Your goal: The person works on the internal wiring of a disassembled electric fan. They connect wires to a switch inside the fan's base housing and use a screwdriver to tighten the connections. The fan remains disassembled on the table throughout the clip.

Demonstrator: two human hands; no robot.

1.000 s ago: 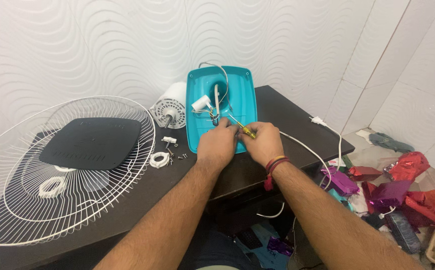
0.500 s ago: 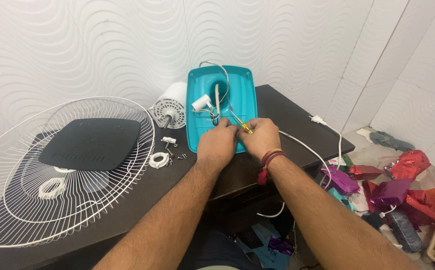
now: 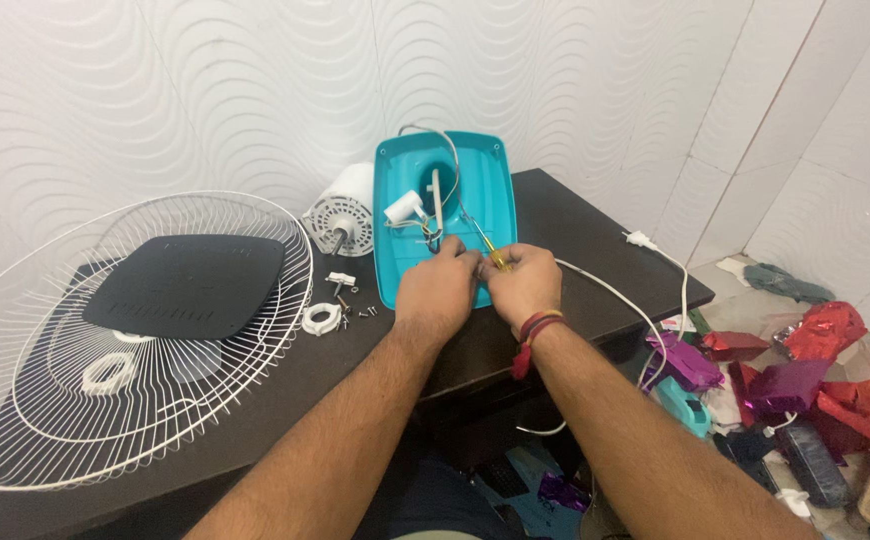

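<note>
The right hand (image 3: 525, 290) closes on a yellow screwdriver (image 3: 487, 247) pointing to eleven o'clock; the left hand (image 3: 439, 288), curled, pinches wires on the teal base (image 3: 490, 185).

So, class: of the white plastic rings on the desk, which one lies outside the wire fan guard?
The white ring beside the loose screws, on the bare desk just right of the fan guard. The other ring sits inside the guard's wires.

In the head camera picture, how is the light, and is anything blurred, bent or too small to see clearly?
Head view: the light is soft and even, with no hard shadows. The teal fan base is sharp, with faint glare on its rim. The wire fan guard looks stretched toward the left edge by the wide lens. The left hand and right hand are sharp, but the yellow-handled screwdriver between them is mostly hidden.
</note>
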